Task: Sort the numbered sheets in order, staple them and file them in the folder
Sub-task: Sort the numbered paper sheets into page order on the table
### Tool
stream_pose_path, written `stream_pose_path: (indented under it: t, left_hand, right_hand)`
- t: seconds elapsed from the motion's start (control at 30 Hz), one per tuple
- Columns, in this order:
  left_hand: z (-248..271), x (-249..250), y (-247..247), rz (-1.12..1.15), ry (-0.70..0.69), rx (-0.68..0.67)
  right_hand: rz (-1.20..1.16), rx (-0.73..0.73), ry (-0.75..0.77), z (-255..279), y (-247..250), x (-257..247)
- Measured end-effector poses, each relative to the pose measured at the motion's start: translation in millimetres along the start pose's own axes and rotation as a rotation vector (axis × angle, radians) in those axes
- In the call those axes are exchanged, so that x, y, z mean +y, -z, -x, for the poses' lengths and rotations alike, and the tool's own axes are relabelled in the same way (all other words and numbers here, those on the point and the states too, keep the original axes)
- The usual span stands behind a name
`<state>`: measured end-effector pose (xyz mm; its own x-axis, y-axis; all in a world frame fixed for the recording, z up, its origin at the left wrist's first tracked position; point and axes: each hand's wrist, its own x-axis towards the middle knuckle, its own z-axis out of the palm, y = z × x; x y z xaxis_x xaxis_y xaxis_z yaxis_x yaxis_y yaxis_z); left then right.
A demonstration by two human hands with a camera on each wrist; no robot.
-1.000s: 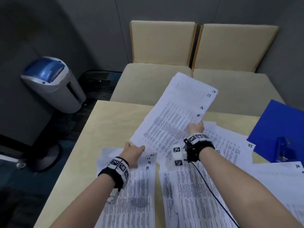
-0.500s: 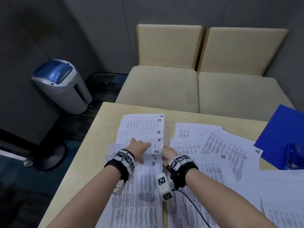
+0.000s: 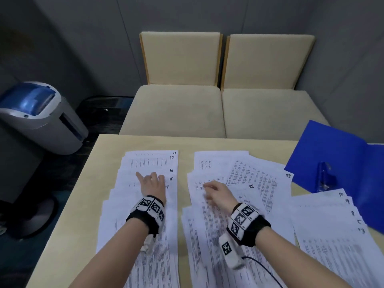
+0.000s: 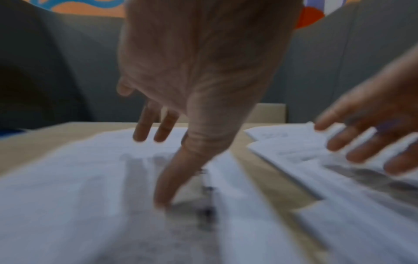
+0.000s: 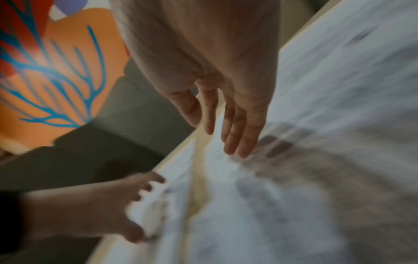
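Printed sheets with handwritten corner numbers lie in three fanned piles on the pale table [image 3: 108, 154]. My left hand [image 3: 149, 179] rests with spread fingers on the left pile [image 3: 149, 163], whose corners show 17, 16, 15. In the left wrist view that hand [image 4: 156, 169] has straight fingers, and its thumb touches the paper. Hovering just above the middle pile [image 3: 245, 179], marked 22 and 23, my right hand [image 3: 214, 190] holds nothing; its fingers [image 5: 237, 142] are straight. A blue stapler [image 3: 324, 175] lies on the open blue folder [image 3: 342, 150] at the right.
A third fanned pile [image 3: 332, 229] lies at the right front, partly over the folder. Two beige seats [image 3: 224, 109] stand past the table's far edge. A grey and blue bin [image 3: 39, 115] stands on the floor at the left.
The fan of sheets my right hand held up a second ago now lies flat on the left pile. My right hand has let go and moved right over the middle pile. My left hand slid forward.
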<state>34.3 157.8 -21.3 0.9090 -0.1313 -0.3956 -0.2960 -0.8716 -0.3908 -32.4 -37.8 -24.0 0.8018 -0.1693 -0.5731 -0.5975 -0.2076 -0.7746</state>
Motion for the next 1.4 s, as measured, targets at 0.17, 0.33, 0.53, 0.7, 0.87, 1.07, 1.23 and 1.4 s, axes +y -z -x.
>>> stream_pose_path:
  t: [0.17, 0.33, 0.53, 0.7, 0.87, 1.07, 1.23, 1.4]
  left_hand:
    - [15.2, 83.0, 17.8, 0.348, -0.288, 0.279]
    - [23.1, 130.0, 14.0, 0.599, -0.263, 0.108]
    - [21.0, 132.6, 17.5, 0.624, -0.215, 0.198]
    - [26.3, 131.9, 33.2, 0.972, -0.372, 0.080]
    - [15.7, 161.7, 58.2, 1.108, -0.336, 0.053]
    - [-21.7, 199.2, 74.4, 1.162, -0.005, -0.053]
    - [-36.1, 204.8, 73.3, 1.150, 0.064, -0.078]
    - [-31.3, 195.7, 77.9, 1.243, -0.076, 0.143]
  right_hand:
    - [0.322, 0.419, -0.127, 14.6, 87.7, 59.6]
    - [0.430, 0.269, -0.186, 33.7, 118.1, 86.6]
    - [0.361, 0.227, -0.152, 27.9, 128.5, 101.5]
    - [0.102, 0.265, -0.087, 25.8, 145.9, 99.4]
    - [0.089, 0.284, -0.109, 35.2, 172.0, 105.3]
    - [0.076, 0.224, -0.263, 26.1, 182.5, 148.5]
    - [0.018, 0.212, -0.252, 16.8, 181.8, 158.5]
    - [-0.037, 0.191, -0.256, 17.3, 183.5, 153.8]
